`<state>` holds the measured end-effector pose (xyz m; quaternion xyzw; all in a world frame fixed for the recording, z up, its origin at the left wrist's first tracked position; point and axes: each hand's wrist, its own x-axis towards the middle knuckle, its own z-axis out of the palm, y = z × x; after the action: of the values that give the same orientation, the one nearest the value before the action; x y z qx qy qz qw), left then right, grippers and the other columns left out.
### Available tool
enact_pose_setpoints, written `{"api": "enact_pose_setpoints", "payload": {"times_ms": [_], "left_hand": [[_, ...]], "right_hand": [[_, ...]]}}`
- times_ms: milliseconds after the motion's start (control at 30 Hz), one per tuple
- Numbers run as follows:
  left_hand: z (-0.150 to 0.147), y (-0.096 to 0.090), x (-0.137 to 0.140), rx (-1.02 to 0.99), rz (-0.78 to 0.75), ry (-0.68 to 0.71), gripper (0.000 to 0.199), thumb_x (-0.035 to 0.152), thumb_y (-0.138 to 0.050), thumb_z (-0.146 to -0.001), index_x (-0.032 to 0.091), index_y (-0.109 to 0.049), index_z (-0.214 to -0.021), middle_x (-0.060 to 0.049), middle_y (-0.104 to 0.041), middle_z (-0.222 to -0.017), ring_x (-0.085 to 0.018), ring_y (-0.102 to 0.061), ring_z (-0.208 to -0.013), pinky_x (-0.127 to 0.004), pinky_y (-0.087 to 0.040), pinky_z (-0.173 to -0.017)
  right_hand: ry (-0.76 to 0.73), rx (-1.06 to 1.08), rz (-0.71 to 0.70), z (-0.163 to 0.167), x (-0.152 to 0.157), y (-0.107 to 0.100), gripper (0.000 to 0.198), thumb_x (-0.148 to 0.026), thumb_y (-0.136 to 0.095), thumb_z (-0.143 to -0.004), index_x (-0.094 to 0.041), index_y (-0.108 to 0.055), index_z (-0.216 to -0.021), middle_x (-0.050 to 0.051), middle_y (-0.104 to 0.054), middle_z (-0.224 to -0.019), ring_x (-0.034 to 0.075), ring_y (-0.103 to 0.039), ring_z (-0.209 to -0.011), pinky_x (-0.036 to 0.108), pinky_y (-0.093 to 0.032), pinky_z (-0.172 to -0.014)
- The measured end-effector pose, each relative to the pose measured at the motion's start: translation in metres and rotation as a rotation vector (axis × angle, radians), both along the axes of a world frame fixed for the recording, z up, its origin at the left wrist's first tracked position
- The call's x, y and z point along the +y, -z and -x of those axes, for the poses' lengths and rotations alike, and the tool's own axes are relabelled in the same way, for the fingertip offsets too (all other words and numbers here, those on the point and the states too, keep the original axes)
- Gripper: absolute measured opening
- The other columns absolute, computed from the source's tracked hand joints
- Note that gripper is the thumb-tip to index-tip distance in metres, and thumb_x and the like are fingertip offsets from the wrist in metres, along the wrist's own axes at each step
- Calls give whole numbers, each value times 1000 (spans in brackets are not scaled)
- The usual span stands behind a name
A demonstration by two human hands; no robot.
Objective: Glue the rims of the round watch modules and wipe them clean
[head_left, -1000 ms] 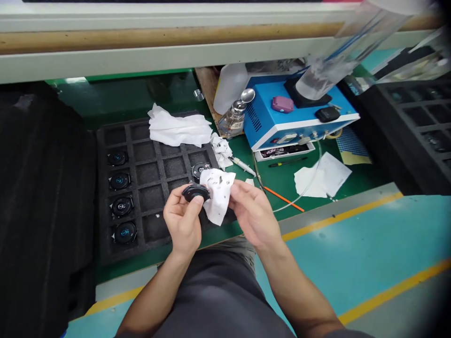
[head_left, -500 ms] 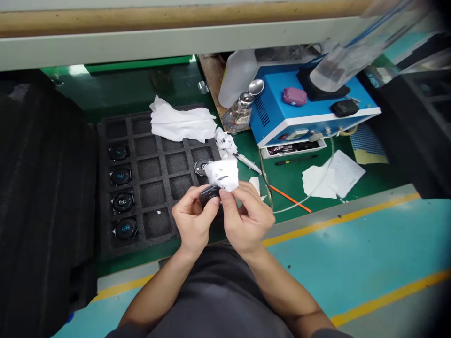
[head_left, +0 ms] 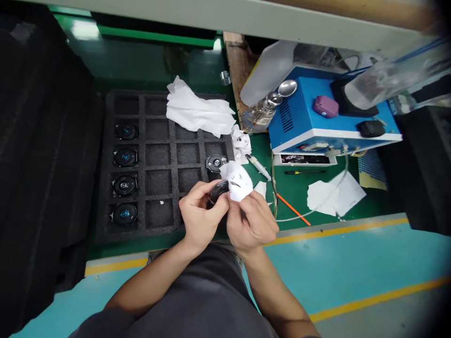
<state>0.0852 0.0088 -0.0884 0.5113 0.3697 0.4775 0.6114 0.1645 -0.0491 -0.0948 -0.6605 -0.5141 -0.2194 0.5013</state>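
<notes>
So the left hand [head_left: 200, 218] is pinched around a small round black part [head_left: 218, 190], fingers curled shut on its rim, and the right hand [head_left: 252, 220] sits right against it, fingers closed on a smudged white wipe [head_left: 239, 180] that's pressed onto the top of the part. Both hands hover just over the near edge of the green tabletop [head_left: 296, 188], touching each other at the thumbs. Directly beyond the left hand is a black foam tray [head_left: 162, 162] with a grid of pockets; most pockets near the hand are bare, one just past the fingertips holds another round part [head_left: 215, 163], and four more parts [head_left: 124, 171] sit in a column well off to the left of that hand. A bigger crumpled white cloth [head_left: 199, 112] lies over the tray's far edge. Just past the right hand there's a syringe [head_left: 259, 165] and an orange stick [head_left: 293, 216], with loose paper sheets [head_left: 334, 195] further right, so that side is a bit cluttered. Farther out right is a blue box [head_left: 310, 126] with a glass dispenser bottle [head_left: 260, 112] beside it. Behind the hands, toward the body, it's open: just the yellow-striped edge strip [head_left: 317, 232] and teal floor [head_left: 352, 277].
</notes>
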Motion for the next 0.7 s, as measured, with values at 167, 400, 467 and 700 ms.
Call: {"api": "enact_pose_setpoints", "payload": {"times_ms": [167, 400, 467, 700], "left_hand": [[0, 0, -2, 15, 26, 3, 20, 13, -77, -76, 17, -83, -94, -2, -68, -76, -11, -60, -69, -21, -48, -60], [1, 3, -5, 44, -10, -26, 23, 13, -76, -75, 17, -83, -96, -1, -67, -76, -10, -58, -64, -20, -46, -56], [1, 2, -6, 47, -18, -24, 23, 13, -75, -74, 17, -83, -96, -1, -67, -76, -10, -57, -63, -20, -46, -55], [3, 2, -6, 73, 7, 38, 25, 14, -72, -75, 15, -83, -98, 0, -62, -71, -9, -52, -59, -21, -42, -52]], "right_hand": [[-1, -73, 11, -2, -3, 3, 33, 1, -71, -82, -24, -73, -103, 0, -76, -80, 19, -75, -79, 33, -63, -76], [52, 65, -29, 3, 1, 15, 32, -2, -68, -84, -23, -72, -108, 2, -73, -89, 18, -72, -82, 32, -61, -74], [55, 106, -41, 5, 0, 19, 31, -4, -67, -85, -23, -71, -108, 2, -73, -92, 17, -71, -83, 32, -60, -75], [71, 192, 1, 6, -4, 24, 17, -10, -64, -89, -23, -64, -100, 1, -67, -92, 17, -68, -86, 33, -56, -76]]}}
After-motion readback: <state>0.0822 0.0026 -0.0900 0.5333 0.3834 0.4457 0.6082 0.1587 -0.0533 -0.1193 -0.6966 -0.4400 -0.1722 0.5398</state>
